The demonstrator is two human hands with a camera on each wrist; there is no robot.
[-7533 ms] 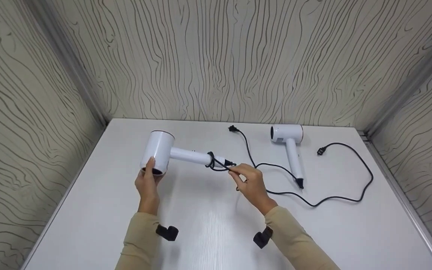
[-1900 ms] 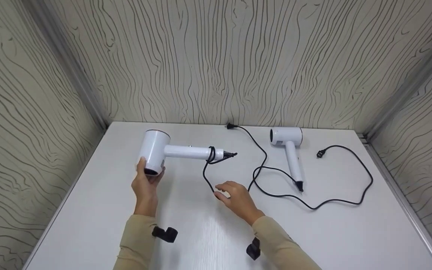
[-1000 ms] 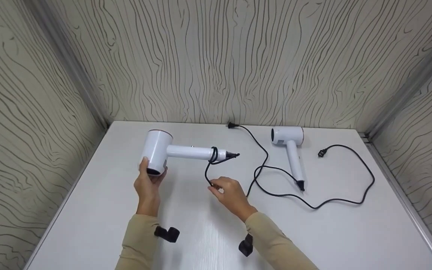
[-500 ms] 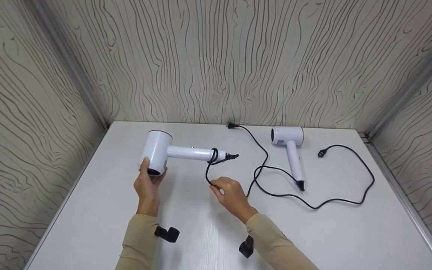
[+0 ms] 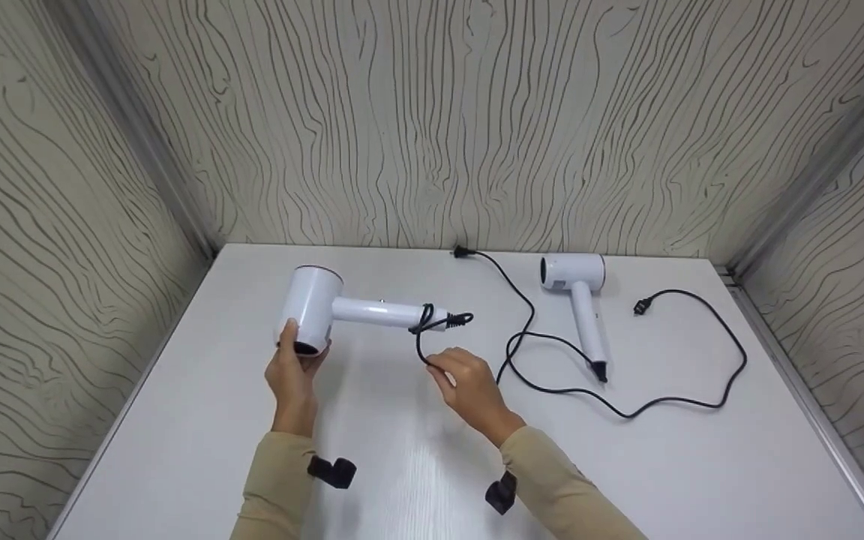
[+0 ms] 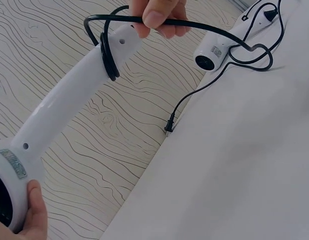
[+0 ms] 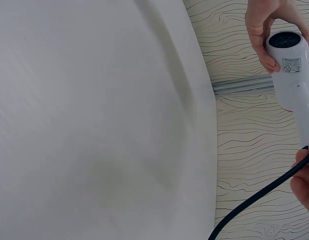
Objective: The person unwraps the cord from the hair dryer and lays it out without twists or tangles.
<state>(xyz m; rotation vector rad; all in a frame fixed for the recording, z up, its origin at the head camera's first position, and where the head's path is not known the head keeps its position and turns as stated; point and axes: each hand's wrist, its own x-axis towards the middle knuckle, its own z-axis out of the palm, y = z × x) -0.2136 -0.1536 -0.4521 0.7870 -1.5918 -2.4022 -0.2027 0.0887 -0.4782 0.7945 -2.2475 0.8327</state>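
Note:
A white hair dryer (image 5: 314, 296) is held up by its barrel in my left hand (image 5: 293, 382), thumb at the dark round opening. Its handle points right. Black cord (image 6: 108, 57) loops around the handle near its end, with a bend at the tail. My right hand (image 5: 471, 386) pinches that cord between thumb and fingers, just below and to the right of the loops. From there the cord runs on to the right, partly hidden behind the hand. In the right wrist view, a label (image 7: 291, 65) shows on the barrel.
A second white hair dryer (image 5: 588, 322) lies at the back right of the white table (image 5: 387, 465). One black plug (image 5: 463, 252) sits at the table's back edge, another plug (image 5: 642, 306) farther right. Their cords cross near the second dryer. Wood-patterned walls (image 5: 432, 120) enclose the table.
The right hand has come down from the handle's tail toward me; its fingers, parted 1.9 seconds ago, now pinch the cord. The held dryer's tail has dipped slightly. The left hand keeps its grip.

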